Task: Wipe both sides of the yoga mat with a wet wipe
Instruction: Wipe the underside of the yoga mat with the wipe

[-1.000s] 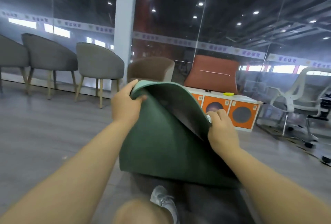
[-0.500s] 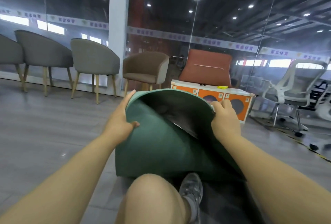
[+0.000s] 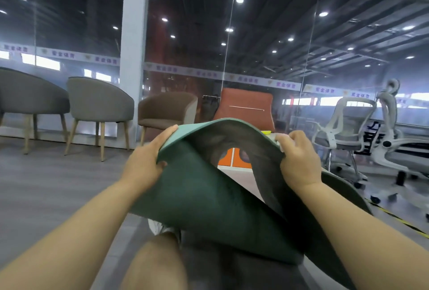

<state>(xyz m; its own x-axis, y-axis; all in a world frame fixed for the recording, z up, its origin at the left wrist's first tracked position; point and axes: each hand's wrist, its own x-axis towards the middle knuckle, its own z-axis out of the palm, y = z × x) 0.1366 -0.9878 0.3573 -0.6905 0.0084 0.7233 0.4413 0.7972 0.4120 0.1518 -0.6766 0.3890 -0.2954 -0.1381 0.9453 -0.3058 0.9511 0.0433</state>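
The yoga mat is green on one face and dark grey on the other. Its far end is lifted off the floor and curls back toward me, so the grey underside shows inside the arch. My left hand grips the left edge of the lifted end, thumb on the green face. My right hand grips the right edge with curled fingers. A bit of white, the wet wipe, peeks out at the fingers of that hand. My knee and a grey shoe lie under the mat's near part.
Grey chairs and a brown chair stand along a glass wall with a white pillar. An orange-and-white cabinet is behind the mat. White office chairs stand at the right. Yellow-black tape runs on the floor.
Both hands have raised the mat's far end higher and pulled it closer to me, so the fold arches more. The view has tilted up.
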